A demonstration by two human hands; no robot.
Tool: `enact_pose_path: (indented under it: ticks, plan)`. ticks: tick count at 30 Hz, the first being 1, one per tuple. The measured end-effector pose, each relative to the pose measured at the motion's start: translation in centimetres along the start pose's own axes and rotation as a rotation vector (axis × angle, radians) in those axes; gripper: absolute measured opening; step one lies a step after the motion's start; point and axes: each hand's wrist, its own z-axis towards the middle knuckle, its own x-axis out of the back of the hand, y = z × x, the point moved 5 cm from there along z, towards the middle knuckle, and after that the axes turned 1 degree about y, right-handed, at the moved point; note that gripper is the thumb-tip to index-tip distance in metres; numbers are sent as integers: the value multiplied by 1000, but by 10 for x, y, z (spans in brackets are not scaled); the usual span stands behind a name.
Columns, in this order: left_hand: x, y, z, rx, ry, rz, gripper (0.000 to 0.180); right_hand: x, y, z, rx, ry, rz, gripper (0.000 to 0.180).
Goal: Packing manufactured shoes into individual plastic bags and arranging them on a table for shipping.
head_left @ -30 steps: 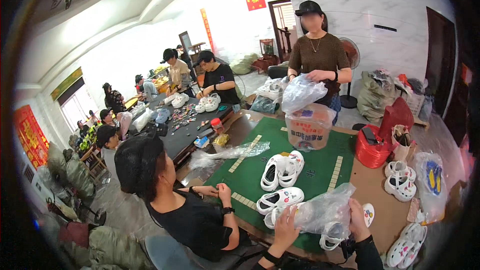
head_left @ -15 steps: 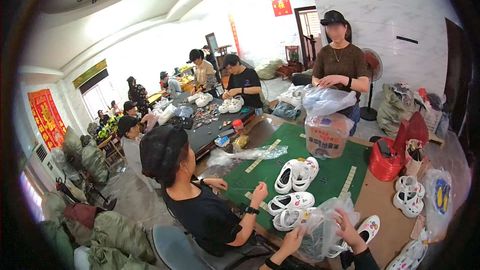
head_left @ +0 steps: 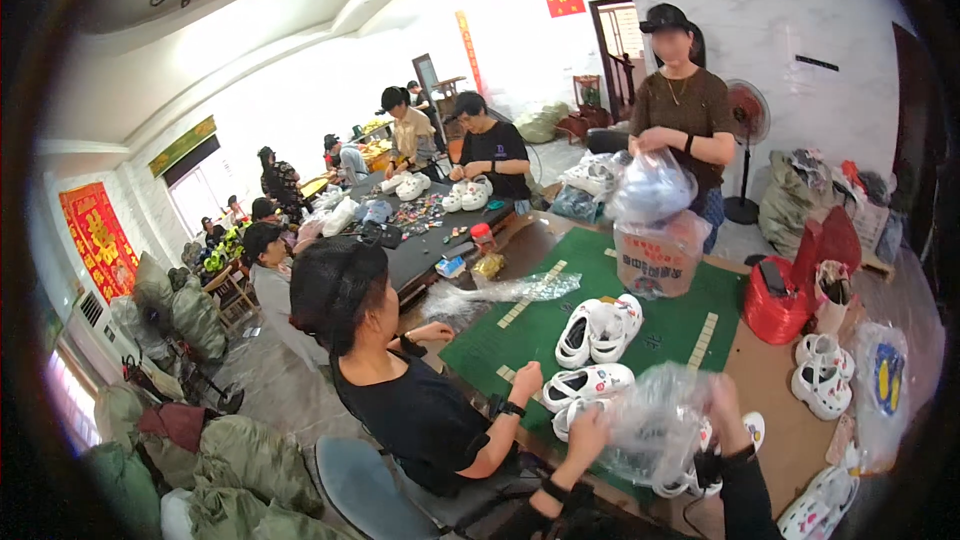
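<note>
I hold a clear plastic bag (head_left: pixel 655 418) stretched between my two hands, above the near edge of a green mat. My left hand (head_left: pixel 588 434) pinches one side of it; my right hand (head_left: pixel 726 402), a little blurred, grips the other. Just beyond my left hand lie white clogs (head_left: pixel 590 381) with small coloured charms, partly covered by the bag. Another pair of white clogs (head_left: pixel 600 330) stands farther back on the mat. Below the bag, more white clogs (head_left: pixel 690 475) are half hidden by it and by my right wrist.
Close on my left sits a co-worker in black (head_left: pixel 400 410). Across the table a standing person (head_left: pixel 685 100) handles a filled plastic bag (head_left: pixel 652 186) over a printed clear bag (head_left: pixel 662 255). To the right are a red roll (head_left: pixel 772 314), white clogs (head_left: pixel 822 376) and bagged yellow-blue items (head_left: pixel 885 390).
Both my hands have risen with the plastic bag, drawing it wider and farther over the mat. The right hand's spread fingers have closed on it. Across the table, the standing person's bag has lifted.
</note>
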Motion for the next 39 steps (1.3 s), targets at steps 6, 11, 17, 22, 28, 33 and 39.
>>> enact_pose_path:
  ticks: [6, 11, 17, 22, 28, 33, 39]
  plan:
    - [31, 110, 40, -373, 346, -376, 23, -18, -122, -18, 350, 248, 506, 15]
    - [-1, 88, 46, -397, 124, -39, 19, 52, -71, -11, 478, 420, -107, 13]
    - [-45, 26, 40, -140, 88, -210, 32, 79, 21, -33, 96, 286, -496, 26]
    - [-80, 37, 30, -69, -156, -196, 36, 69, 104, -70, -572, -16, 453, 37]
    - [-124, -12, 8, -56, -351, -156, 75, 46, 158, -92, -746, -9, 983, 32]
    - [-148, -28, -31, 879, -780, -505, 49, 74, 205, -99, -714, 53, 1329, 31]
    - [-159, -75, -2, 296, -674, -593, 23, 34, 153, -108, -724, -135, 846, 23]
